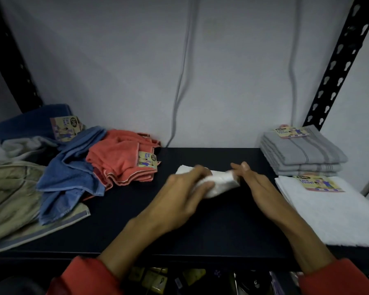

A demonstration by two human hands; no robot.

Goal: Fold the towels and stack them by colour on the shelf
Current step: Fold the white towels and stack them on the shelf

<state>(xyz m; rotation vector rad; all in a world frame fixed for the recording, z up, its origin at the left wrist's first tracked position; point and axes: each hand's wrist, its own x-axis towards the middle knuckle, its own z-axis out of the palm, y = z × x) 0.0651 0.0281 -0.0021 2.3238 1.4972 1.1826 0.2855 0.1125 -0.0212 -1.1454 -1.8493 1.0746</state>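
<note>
Dark shelf (136, 220) fills lower half of frame; grey wall behind, black slotted upright (337, 67) at upper right.

Centre of frame: small white towel (219, 184), bunched and partly folded, lying on shelf between both hands. Left hand (179, 192) on its left end, fingers curled over and round the cloth, thumb under the near edge: grip closed on the towel. Right hand (258, 184) at its right end, fingers mostly straight and pointing toward the back, fingertips touching the cloth; motion blur, cannot tell whether anything is pinched. Red sleeves at both wrists, bottom edge of frame.

Right of frame: folded grey towels (303, 154) in a neat stack, paper label on top. Just in front, touching the stack, flat folded white towel (332, 211) with label at its far edge.

Left of frame: unfolded heap. Coral towels (119, 162) with label, nearest centre; light blue towel (70, 177) draped beside and partly under them; dark blue towel (30, 122) with label at the back; olive towel (11, 192) spread at far left, running under the light blue one.
</note>
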